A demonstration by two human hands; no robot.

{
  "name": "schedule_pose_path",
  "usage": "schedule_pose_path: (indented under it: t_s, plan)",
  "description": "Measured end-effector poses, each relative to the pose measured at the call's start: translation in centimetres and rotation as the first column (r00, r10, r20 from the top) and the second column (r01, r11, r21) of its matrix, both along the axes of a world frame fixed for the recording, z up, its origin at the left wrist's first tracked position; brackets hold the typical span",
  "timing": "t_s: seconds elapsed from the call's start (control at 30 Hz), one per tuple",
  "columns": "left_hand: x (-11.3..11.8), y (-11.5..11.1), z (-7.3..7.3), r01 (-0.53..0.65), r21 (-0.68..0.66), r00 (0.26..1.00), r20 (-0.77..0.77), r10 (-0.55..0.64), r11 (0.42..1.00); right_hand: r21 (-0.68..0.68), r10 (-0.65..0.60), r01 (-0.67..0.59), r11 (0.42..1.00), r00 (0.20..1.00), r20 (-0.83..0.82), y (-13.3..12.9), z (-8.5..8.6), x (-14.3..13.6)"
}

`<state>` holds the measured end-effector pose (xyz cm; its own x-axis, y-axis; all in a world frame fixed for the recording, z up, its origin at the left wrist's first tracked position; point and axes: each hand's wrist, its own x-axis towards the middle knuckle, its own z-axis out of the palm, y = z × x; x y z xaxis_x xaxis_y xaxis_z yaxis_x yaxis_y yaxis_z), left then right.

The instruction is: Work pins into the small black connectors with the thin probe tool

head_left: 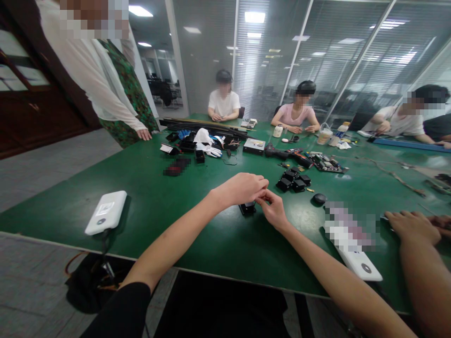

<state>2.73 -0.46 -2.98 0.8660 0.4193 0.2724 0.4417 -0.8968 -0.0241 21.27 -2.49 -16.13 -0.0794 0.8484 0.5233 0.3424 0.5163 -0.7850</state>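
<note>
One black part on the counter is being partly hidden by the left hand, just left of the right hand, long axis unclear, both hands being held curled fingertips-together, exact closure and any held piece not discernible.

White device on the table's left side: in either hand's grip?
No, the white device lies on the green table, away from the left hand and right hand, which meet near a small black part.

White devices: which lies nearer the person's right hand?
The right white device, near the rounded black object; the left white device sits farther from the right hand.
</note>
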Motion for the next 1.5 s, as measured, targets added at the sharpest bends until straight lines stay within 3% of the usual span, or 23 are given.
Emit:
schedule_pose_path:
  t_s: [0.33, 0.53, 0.7, 0.83, 1.07, 1.23, 1.5]
  plan:
    - [-0.1, 0.3, -0.2, 0.018, 0.019, 1.000, -0.016, -0.018, 1.000, 0.052, 0.051, -0.055, 0.997, 0.995, 0.085, -0.8, 0.3, 0.3]
    - [0.0, 0.0, -0.1, -0.005, 0.044, 1.000, -0.030, 0.006, 0.999, 0.103, -0.039, 0.061, 0.993, 0.977, -0.210, 0.0, -0.2, 0.5]
    - [0.0, 0.0, -0.1, 0.000, 0.035, 1.000, -0.026, 0.000, 0.999, 0.101, -0.018, 0.046, 0.994, 0.967, -0.256, 0.5, -0.5, 0.7]
    - [-0.1, 0.1, -0.1, 0.004, 0.034, 1.000, -0.010, -0.004, 0.999, 0.107, -0.007, 0.030, 0.994, 0.979, -0.202, 0.7, -0.7, 0.9]
    - [-0.1, 0.3, -0.2, 0.009, 0.009, 1.000, -0.012, -0.008, 1.000, 0.064, 0.049, -0.056, 0.996, 0.993, 0.105, -0.5, 0.2, 0.5]
    - [-0.1, 0.3, -0.1, -0.002, -0.001, 1.000, -0.025, 0.002, 1.000, 0.017, -0.017, 0.015, 1.000, 0.997, 0.082, -0.3, 0.1, -0.1]
    - [-0.2, 0.3, -0.1, -0.003, 0.004, 1.000, -0.023, 0.003, 1.000, -0.020, 0.020, -0.019, 1.000, 1.000, 0.019, 0.3, -0.5, 0.4]
